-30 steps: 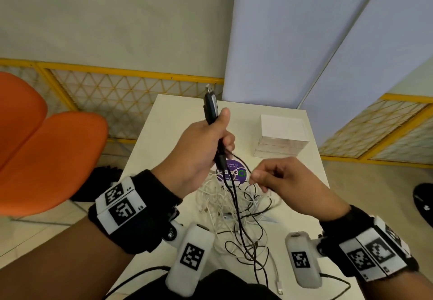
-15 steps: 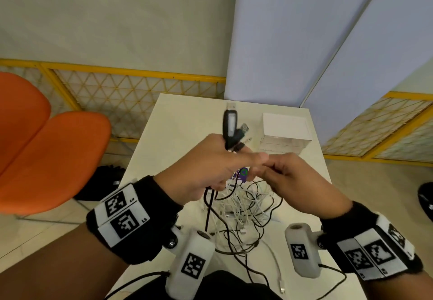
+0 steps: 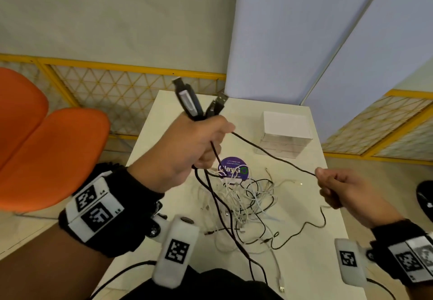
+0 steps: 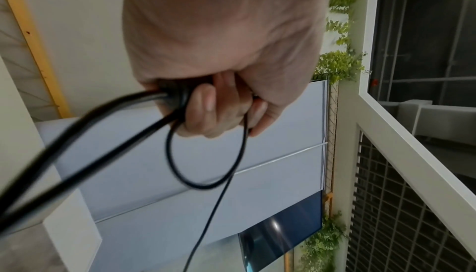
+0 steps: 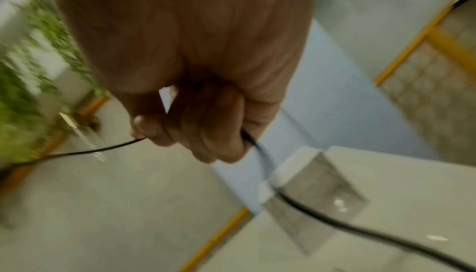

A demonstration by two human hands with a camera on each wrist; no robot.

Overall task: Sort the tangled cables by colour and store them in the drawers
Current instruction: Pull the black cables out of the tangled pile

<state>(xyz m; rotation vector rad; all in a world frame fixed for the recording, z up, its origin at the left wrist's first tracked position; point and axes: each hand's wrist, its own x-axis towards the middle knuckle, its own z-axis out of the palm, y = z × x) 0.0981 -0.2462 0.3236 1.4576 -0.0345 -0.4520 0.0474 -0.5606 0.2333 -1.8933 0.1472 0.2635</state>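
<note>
My left hand (image 3: 199, 145) is raised over the table and grips a bunch of black cables (image 3: 212, 189); two USB plugs (image 3: 187, 100) stick up out of the fist. In the left wrist view the curled fingers (image 4: 206, 111) hold thick and thin black cords. One thin black cable (image 3: 269, 154) runs taut from that fist to my right hand (image 3: 337, 189), which pinches it out to the right; the right wrist view shows the fingers (image 5: 206, 130) curled round it. A tangle of white cables (image 3: 243, 201) lies on the table below. The white drawer box (image 3: 284, 135) stands at the back right.
The white table (image 3: 311, 264) carries a round purple sticker (image 3: 233, 168). An orange chair (image 3: 46, 154) stands to the left. Yellow mesh fencing (image 3: 131, 88) and blue-grey panels (image 3: 293, 30) close off the far side. The black cable's loose tail (image 3: 302, 229) curls near the right edge.
My hands, touching half a second ago, have parted: the right hand pulled right, drawing a thin black cable taut. The left hand now holds a second USB plug beside the first.
</note>
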